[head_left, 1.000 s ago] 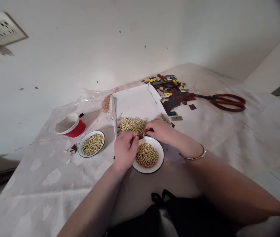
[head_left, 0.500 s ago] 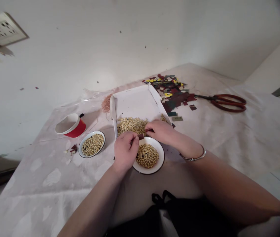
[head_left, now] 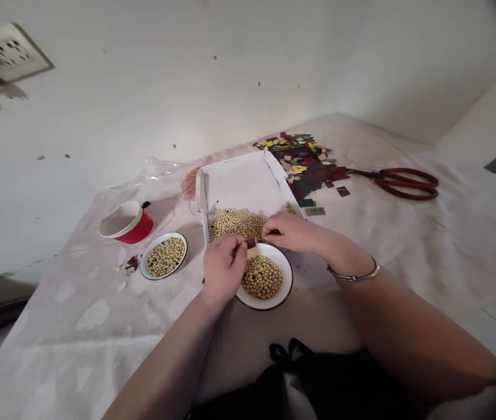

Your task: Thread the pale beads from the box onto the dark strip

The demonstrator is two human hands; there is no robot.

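Note:
My left hand [head_left: 225, 265] pinches a small dark red piece of card [head_left: 251, 242] between thumb and fingers, just over the far rim of a white bowl [head_left: 287, 280]. Small yellowish beads [head_left: 262, 277], a few of them dark, lie in that bowl. More of the same beads [head_left: 237, 223] cover the near end of a shallow white box [head_left: 237, 181]. Over the box's near right part, my right hand [head_left: 289, 232] has its fingers curled together among the beads. What those fingertips hold, if anything, is too small to make out.
To the left stand a second bowl of beads [head_left: 164, 256] and a red and white paper tub [head_left: 136, 224]. Behind the box on the right lies a heap of coloured scraps [head_left: 307, 160], with red-handled scissors [head_left: 408, 182] beside it. Pinkish fibre [head_left: 189, 184] lies by the wall.
My right hand has shifted slightly to the right, and its wrist and bracelet with it. My left hand keeps hold of the card. The view has moved very little.

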